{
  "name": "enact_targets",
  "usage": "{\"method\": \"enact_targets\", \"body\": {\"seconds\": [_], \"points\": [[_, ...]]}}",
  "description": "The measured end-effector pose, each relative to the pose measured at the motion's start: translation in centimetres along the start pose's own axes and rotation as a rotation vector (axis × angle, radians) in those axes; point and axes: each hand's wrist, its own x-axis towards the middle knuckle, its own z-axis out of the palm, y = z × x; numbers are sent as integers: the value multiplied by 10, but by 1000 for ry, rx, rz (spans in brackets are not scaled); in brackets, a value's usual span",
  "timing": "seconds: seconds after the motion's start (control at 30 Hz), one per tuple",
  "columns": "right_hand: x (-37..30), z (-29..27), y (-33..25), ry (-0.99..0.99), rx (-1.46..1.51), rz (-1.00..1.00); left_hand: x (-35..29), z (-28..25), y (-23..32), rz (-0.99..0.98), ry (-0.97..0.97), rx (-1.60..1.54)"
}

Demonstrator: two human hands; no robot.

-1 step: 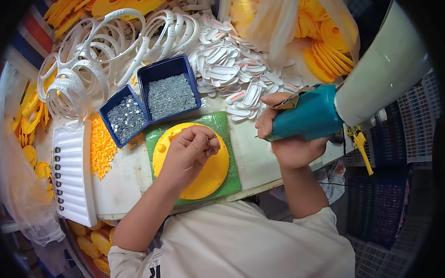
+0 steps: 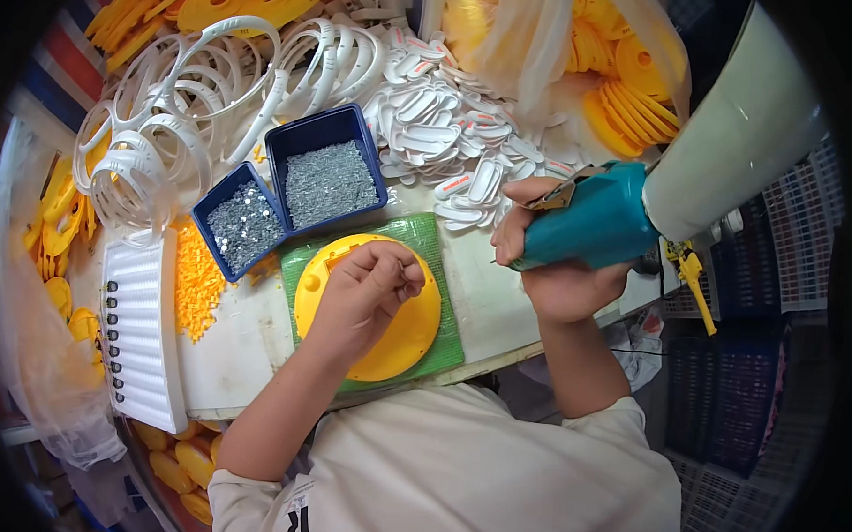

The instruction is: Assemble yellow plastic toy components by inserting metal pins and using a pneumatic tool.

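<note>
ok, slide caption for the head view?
Left hand over yellow plastic disc on green mat, right hand gripping teal power driver.

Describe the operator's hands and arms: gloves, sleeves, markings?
Left hand and right hand are both ungloved, with no watch or ring visible. Left forearm and right forearm are uncovered. Plain off-white short sleeves end near the elbows. The matching shirt has a dark printed marking on the wearer's left.

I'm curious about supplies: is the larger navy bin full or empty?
Partly filled, neither full nor empty: small grey metallic pieces cover the bottom of the larger navy bin, and bare inner wall shows above them.
</note>
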Motion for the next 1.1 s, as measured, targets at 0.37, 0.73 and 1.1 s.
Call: {"method": "enact_targets", "body": {"seconds": [0.37, 0.73, 1.1], "points": [[-4, 16, 11, 137, 43, 4, -8, 5, -3, -28, -1, -54], [4, -4, 3, -45, -170, 128, -2, 72, -30, -254, -338, 854], [12, -11, -14, 64, -300, 43, 33, 13, 42, 441, 127, 1458]]}}
